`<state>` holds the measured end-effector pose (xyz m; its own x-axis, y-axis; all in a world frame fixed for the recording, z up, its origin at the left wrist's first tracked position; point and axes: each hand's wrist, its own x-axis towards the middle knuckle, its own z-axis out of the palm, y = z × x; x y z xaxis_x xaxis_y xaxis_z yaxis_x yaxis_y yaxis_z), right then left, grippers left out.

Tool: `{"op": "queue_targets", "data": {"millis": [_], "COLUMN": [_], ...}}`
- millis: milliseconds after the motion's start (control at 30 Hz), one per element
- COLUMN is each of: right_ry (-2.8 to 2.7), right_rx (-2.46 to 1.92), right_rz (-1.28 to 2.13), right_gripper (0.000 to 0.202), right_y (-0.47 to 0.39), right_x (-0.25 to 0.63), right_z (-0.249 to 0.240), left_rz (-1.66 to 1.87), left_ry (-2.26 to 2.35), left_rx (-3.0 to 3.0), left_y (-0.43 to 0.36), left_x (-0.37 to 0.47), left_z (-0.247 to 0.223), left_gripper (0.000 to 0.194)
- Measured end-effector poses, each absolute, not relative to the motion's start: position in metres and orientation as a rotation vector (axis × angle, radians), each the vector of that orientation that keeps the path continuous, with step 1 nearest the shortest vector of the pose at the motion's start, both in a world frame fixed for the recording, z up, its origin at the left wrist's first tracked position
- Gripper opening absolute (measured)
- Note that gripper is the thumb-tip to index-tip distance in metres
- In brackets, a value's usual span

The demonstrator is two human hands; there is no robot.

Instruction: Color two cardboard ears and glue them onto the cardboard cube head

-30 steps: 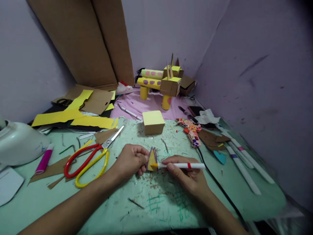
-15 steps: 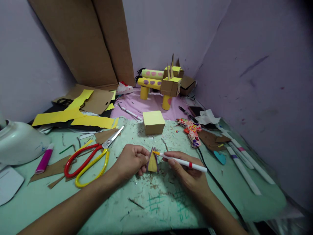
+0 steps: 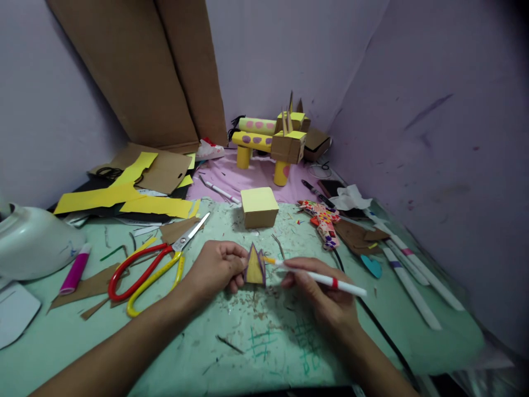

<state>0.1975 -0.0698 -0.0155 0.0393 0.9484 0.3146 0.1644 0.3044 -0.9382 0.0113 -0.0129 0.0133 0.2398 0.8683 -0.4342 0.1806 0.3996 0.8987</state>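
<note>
Between the thumb and fingers of my left hand (image 3: 221, 270) is a small pointed cardboard piece (image 3: 255, 267), coloured yellow with purple edges, its tip upward. My right hand (image 3: 324, 292) is closed around a white marker (image 3: 320, 278) with a red band. The marker's orange tip points left, close to the right edge of the piece; whether it touches I cannot tell. Just beyond both hands stands a small cardboard box (image 3: 259, 212) with a pale yellow top.
Scissors (image 3: 165, 259) with red and yellow handles and a purple glue stick (image 3: 75, 269) lie left. A cloth-wrapped tool (image 3: 326, 220) with a black cord (image 3: 372, 325) and several markers (image 3: 413, 286) are on the right. Yellow-and-brown cardboard animals (image 3: 268, 140) stand at the back.
The marker has drawn back to the right, its tip off the face of the pointed piece. My left hand has shifted the piece slightly left and up, showing its face more fully.
</note>
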Motion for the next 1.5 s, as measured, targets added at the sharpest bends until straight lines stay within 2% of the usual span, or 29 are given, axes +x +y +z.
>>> {"op": "queue_targets", "data": {"millis": [100, 200, 333, 533, 633, 767, 967, 1133, 1267, 1367, 1500], "right_ry": [-1.284, -1.437, -1.795, -2.108, -2.112, -2.082, -2.058, -2.029, -1.995, -1.985, -1.978], "right_rx": [-1.186, -1.273, -1.361, -1.521, -1.545, -1.539, -1.450, -1.407, -1.374, -1.375, -1.389], "right_rz": [0.703, 0.611, 0.486, 0.377, 0.397, 0.452, 0.467, 0.499, 0.525, 0.545, 0.547], "right_gripper": [0.019, 0.022, 0.037, 0.065, 0.063, 0.053, 0.049, 0.047, 0.044, 0.045, 0.049], "right_y": [-0.068, -0.061, -0.051, -0.051, -0.052, -0.051, -0.050, -0.051, -0.051, -0.050, -0.049], "right_x": [0.198, 0.198, 0.193, 0.175, 0.170, 0.171, 0.175, 0.177, 0.178, 0.178, 0.178], "right_z": [-0.019, -0.020, -0.015, -0.012, -0.015, -0.019, -0.026, -0.031, -0.031, -0.032, -0.034], "left_rz": [0.733, 0.714, 0.638, 0.735, 0.844, 0.948, 1.023, 0.693, 0.379, 0.313, 0.312], "left_ry": [1.381, 1.522, 1.560, 1.755, 1.785, 1.738, 1.639, 1.462, 1.406, 1.349, 1.297], "left_rx": [1.138, 1.209, 1.390, 1.764, 1.781, 1.713, 1.592, 1.296, 1.208, 1.178, 1.101], "left_y": [-0.007, 0.001, 0.009, 0.008, 0.003, -0.002, -0.004, -0.010, -0.017, -0.019, -0.018], "left_x": [0.001, -0.009, -0.020, -0.024, -0.020, -0.016, -0.014, -0.002, 0.010, 0.014, 0.015], "left_z": [0.018, 0.020, 0.012, 0.011, 0.019, 0.026, 0.028, 0.023, 0.015, 0.012, 0.010], "left_gripper": [0.006, 0.008, 0.014, 0.032, 0.033, 0.028, 0.019, 0.015, 0.026, 0.036, 0.036]}}
